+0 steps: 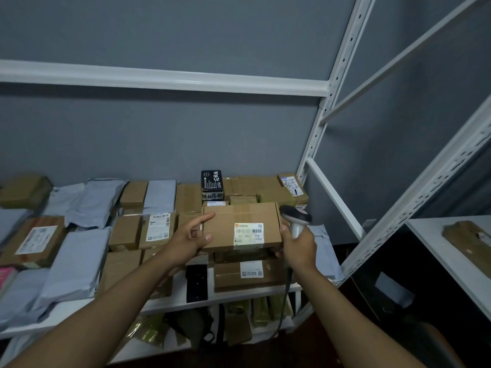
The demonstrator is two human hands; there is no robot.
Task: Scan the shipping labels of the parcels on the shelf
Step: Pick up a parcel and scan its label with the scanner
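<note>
Two hands meet at one flat cardboard parcel (241, 227), which sits on top of the stacked boxes at the right end of the shelf (186, 301), its shipping label (248, 235) facing up near its front edge. The left hand (186, 240) grips the parcel's left end, thumb on top and fingers curled around the edge. The right hand (299, 248), touching the parcel's right end, is wrapped round the handle of a scanner (295, 217). This parcel looks stiff, light and taped shut, so holding it by the short ends should keep it steady and the label uncovered; the smooth tape could be slippery.
</note>
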